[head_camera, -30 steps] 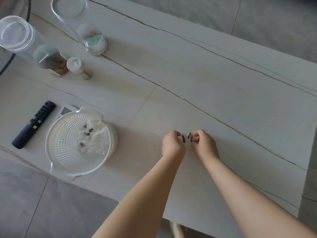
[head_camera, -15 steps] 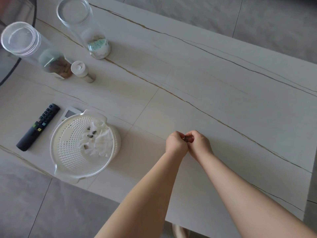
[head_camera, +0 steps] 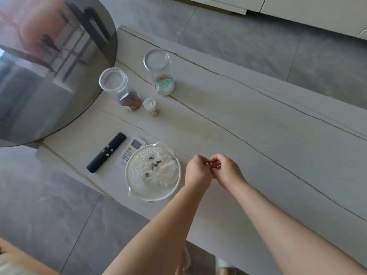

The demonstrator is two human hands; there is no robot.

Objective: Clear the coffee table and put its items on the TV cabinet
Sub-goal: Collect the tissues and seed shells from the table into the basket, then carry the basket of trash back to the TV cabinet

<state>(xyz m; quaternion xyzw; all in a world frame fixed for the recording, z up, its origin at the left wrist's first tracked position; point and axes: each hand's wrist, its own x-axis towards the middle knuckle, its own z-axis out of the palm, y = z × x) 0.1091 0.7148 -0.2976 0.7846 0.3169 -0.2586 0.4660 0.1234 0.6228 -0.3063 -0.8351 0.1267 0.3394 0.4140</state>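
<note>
Gathering seed shells point(head_camera: 209, 163): we pinch them in both hands' fingers point(head_camera: 214, 160); next, into the basket point(head_camera: 135, 187).

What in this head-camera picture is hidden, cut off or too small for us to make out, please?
- Small dark bits between the left hand and right hand: mostly covered by fingers.
- White remote: near end hidden under the basket.
- Jar label: too small to read.
- Round dark table: cut off by the left edge.

Left hand point(head_camera: 197, 171) and right hand point(head_camera: 226, 168) pinch dark seeds point(head_camera: 210, 163) beside basket point(head_camera: 135, 187).
</note>
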